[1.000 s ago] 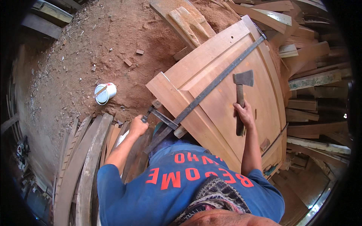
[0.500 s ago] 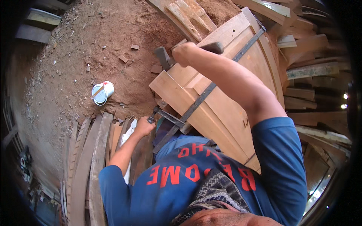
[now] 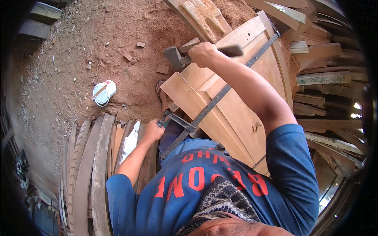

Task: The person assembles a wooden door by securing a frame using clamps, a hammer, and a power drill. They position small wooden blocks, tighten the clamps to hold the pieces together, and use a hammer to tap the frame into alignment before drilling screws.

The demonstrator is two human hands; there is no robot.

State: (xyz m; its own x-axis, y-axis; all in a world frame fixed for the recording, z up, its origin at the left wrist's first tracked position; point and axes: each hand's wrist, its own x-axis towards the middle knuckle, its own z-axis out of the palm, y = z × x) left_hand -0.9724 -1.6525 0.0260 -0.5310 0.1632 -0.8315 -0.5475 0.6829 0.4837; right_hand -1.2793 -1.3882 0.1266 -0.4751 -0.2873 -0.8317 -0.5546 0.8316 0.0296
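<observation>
My right hand (image 3: 202, 54) is closed round a hatchet (image 3: 174, 57) with a dark, flared head, held at the upper left edge of a pale wooden panel door (image 3: 232, 114). The butt of its handle sticks out to the right over the door. A long dark metal bar clamp (image 3: 218, 96) lies diagonally across the door. At the clamp's near left end, my left hand (image 3: 154, 131) has its fingers wrapped round the screw handle. Small dark bits (image 3: 256, 126), perhaps nails or pegs, rest on the door's right part. The underside of the door is hidden.
A white bucket (image 3: 105, 93) with a wooden strip across its top stands on the dusty ground to the left. Long boards (image 3: 100, 165) lie at lower left. Stacked timber (image 3: 323, 78) fills the right side. A rough beam (image 3: 202, 19) meets the door's far edge. My sandalled foot (image 3: 160, 92) shows beside the door.
The view has shifted slightly. My right hand and the hatchet have moved a little to the right, with the hatchet head showing more fully. My left hand stays on the clamp handle. My foot now shows.
</observation>
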